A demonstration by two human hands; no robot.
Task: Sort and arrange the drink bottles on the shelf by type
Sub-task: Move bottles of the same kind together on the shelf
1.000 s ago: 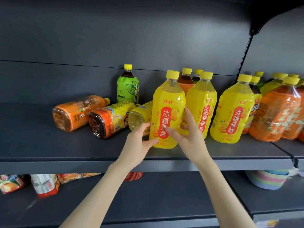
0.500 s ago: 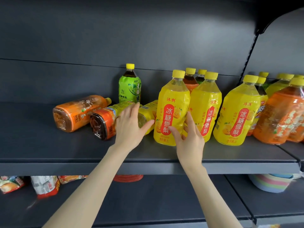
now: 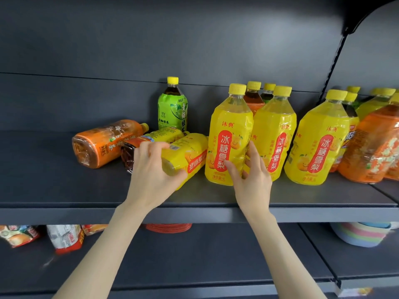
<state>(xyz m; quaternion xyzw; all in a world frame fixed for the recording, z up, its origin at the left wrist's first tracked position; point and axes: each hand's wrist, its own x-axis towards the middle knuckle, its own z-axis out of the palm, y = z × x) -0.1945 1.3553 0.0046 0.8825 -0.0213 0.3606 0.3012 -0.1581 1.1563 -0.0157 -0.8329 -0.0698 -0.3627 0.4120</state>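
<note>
**Standing yellow bottle** (image 3: 228, 137): upright near the front edge of the shelf (image 3: 64, 190), with a yellow cap and a red label panel. All places below are given from this bottle.

**Right hand** (image 3: 250, 182): the forearm rises from the lower right and the hand sits at the bottle's lower right. The thumb lies across the lower front of the label. The fingers (image 3: 252, 152) are slightly spread and curled round the bottle's right side, holding it.

**Lying yellow bottle** (image 3: 190, 156): on its side just to the left, base toward the camera. Whether the base rests on the shelf cannot be told.

**Left hand** (image 3: 154, 180): the forearm rises from the lower left. The fingers are curled over the lying bottle's base end with the thumb under its near side, gripping it.

**Dark-based bottle** (image 3: 151, 139): lying farther left, beside the lying yellow one.

**Orange lying bottle** (image 3: 105, 143): farthest left.

**Green bottle** (image 3: 172, 111): upright, behind and to the left.

**Second yellow bottle** (image 3: 275, 130) and **third yellow bottle** (image 3: 317, 139): upright to the right.

**Orange bottles** (image 3: 371, 147): far right.

**Lower level:** snack packets (image 3: 64, 236) below left, red plates (image 3: 168, 227) below, pastel bowls (image 3: 362, 234) below right.
</note>
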